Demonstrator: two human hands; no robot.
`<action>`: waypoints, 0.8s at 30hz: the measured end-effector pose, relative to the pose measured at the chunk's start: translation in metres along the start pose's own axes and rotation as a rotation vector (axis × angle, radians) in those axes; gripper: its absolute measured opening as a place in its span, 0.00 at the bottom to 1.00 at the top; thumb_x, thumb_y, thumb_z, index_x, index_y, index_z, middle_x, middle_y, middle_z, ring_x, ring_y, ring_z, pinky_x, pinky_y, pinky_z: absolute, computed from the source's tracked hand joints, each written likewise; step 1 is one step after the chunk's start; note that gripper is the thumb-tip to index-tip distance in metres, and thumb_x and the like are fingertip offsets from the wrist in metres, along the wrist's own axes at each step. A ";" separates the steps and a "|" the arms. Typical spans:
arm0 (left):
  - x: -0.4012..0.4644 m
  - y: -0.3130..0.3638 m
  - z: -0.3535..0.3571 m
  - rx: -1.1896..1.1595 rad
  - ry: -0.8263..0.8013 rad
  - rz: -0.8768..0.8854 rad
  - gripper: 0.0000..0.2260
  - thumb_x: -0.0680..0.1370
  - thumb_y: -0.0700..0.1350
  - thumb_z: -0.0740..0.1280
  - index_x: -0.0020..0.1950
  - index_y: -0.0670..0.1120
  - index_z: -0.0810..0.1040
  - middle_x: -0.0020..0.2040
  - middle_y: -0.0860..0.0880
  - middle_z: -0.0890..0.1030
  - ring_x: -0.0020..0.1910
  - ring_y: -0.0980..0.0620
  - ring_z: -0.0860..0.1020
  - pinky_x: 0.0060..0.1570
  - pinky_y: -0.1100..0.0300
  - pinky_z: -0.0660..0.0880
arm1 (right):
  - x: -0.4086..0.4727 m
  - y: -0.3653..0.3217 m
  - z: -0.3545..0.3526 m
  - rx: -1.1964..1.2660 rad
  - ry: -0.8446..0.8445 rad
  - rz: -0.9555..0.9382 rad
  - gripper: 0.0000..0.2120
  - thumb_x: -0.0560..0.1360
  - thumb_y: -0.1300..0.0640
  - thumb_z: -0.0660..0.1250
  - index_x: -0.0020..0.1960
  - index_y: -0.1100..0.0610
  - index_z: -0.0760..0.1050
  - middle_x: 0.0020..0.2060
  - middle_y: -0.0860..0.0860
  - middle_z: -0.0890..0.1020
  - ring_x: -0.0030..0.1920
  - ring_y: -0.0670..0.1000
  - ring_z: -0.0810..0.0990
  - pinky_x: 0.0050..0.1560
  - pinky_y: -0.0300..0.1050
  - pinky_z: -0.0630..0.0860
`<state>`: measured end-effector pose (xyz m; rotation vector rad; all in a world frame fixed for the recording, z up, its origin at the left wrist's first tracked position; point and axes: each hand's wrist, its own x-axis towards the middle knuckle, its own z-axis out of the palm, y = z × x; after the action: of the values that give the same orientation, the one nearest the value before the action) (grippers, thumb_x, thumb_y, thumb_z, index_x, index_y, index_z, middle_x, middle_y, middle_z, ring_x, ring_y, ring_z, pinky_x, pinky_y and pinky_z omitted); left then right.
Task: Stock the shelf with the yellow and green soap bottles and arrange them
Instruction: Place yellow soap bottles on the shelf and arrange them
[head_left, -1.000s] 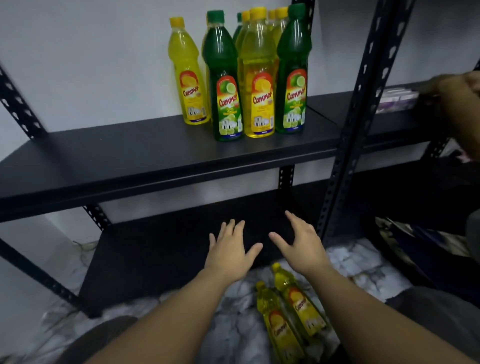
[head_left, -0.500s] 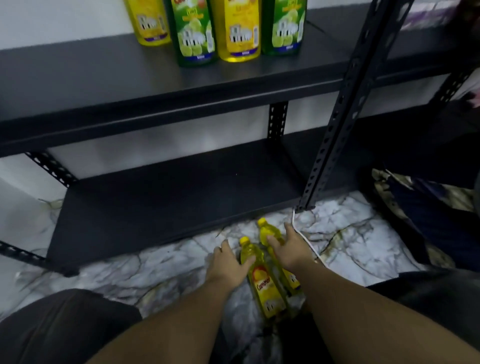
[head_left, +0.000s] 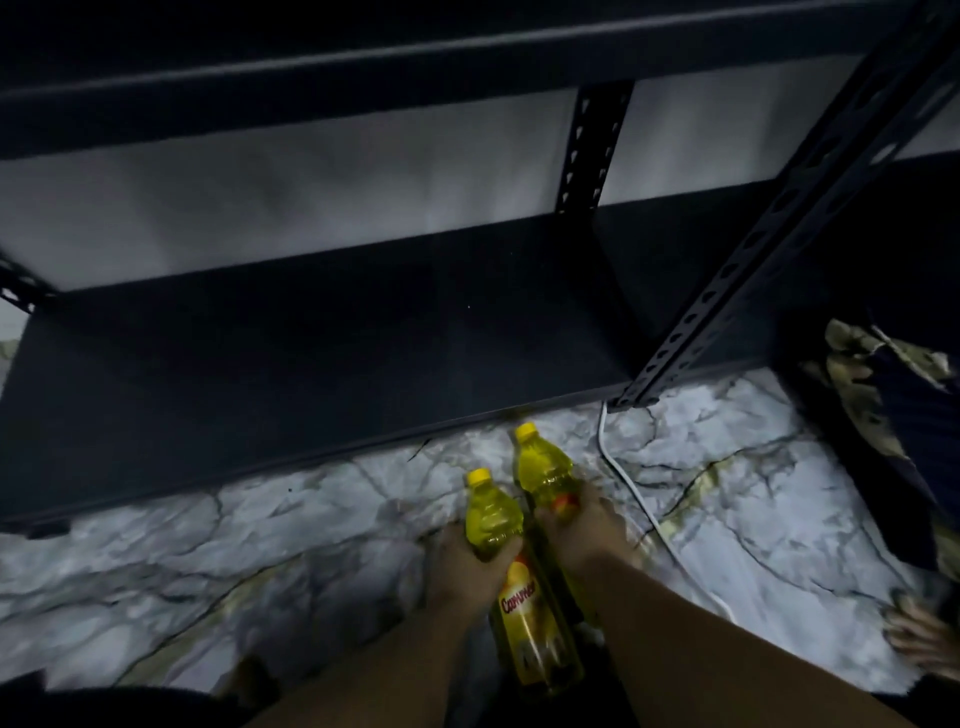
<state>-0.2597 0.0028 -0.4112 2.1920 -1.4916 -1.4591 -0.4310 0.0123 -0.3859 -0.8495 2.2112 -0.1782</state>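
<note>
Looking down at marble-patterned floor in front of black metal shelf unit.

Lying on floor, side by side and touching or nearly so: two yellow soap bottles. Left yellow bottle lying with long axis running roughly from viewer toward shelf, yellow cap pointing away, toward bottom shelf; base pointing back at viewer; red-and-yellow label facing up. Right yellow bottle lying parallel, set further forward, cap likewise pointing at shelf edge and sitting just short of it; lower body hidden under hand and behind left bottle.

Left hand wrapping around shoulder of left bottle, below neck, thumb curling over top surface; grip clamped on bottle. Right hand wrapping around mid-body of right bottle, fingers curling over label area; grip clamped on bottle. Lifting off floor or resting on it: cannot tell, frame blurred.

Both forearms reaching in from bottom edge, converging on bottles.

White cable trailing across floor just right of right hand, running from slotted upright post foot toward viewer. Upper shelf edge crossing top of view. Patterned fabric lying at right edge. Another person's toes showing at lower right.
</note>
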 end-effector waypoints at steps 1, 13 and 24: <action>0.003 -0.003 0.006 -0.022 -0.001 -0.018 0.31 0.61 0.74 0.72 0.51 0.52 0.84 0.45 0.51 0.86 0.47 0.51 0.85 0.47 0.55 0.81 | 0.003 -0.002 0.002 -0.028 0.002 0.009 0.39 0.75 0.34 0.67 0.79 0.49 0.59 0.72 0.54 0.71 0.71 0.61 0.69 0.68 0.60 0.71; 0.005 -0.002 0.014 -0.157 -0.016 -0.134 0.15 0.62 0.45 0.84 0.45 0.50 0.84 0.41 0.51 0.86 0.36 0.60 0.80 0.31 0.67 0.73 | 0.005 0.008 -0.003 -0.076 -0.012 0.036 0.36 0.67 0.38 0.74 0.70 0.51 0.69 0.65 0.53 0.74 0.67 0.60 0.73 0.64 0.59 0.74; -0.020 -0.002 -0.025 -0.205 0.115 -0.026 0.29 0.54 0.56 0.81 0.53 0.54 0.79 0.43 0.56 0.84 0.40 0.54 0.82 0.37 0.61 0.75 | -0.030 -0.002 0.002 -0.057 0.175 -0.088 0.33 0.72 0.40 0.74 0.70 0.53 0.65 0.68 0.52 0.72 0.67 0.57 0.72 0.60 0.56 0.73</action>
<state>-0.2409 0.0091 -0.3867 2.1394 -1.2242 -1.3987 -0.4135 0.0301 -0.3691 -0.9961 2.3524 -0.2411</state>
